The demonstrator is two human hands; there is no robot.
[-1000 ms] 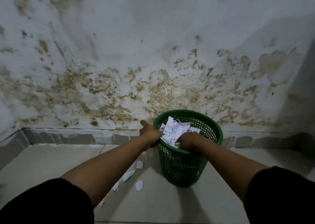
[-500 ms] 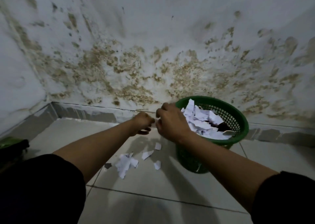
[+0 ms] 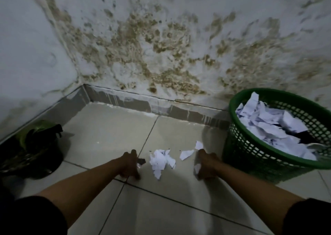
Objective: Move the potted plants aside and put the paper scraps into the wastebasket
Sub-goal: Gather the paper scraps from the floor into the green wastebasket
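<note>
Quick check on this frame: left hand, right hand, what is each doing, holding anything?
Left hand: down at the floor, fingers curled; grip cannot be told.
Right hand: curled round a paper scrap.

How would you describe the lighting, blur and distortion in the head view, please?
Head view: dim, flat light; both hands, left hand and right hand, are motion-smeared; the wastebasket bulges from wide-angle distortion; the potted plant is nearly lost in shadow; the floor scraps stay readable.

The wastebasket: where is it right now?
In the head view, the green wastebasket stands at the right, on the floor against the stained wall, just right of the right hand.
</note>
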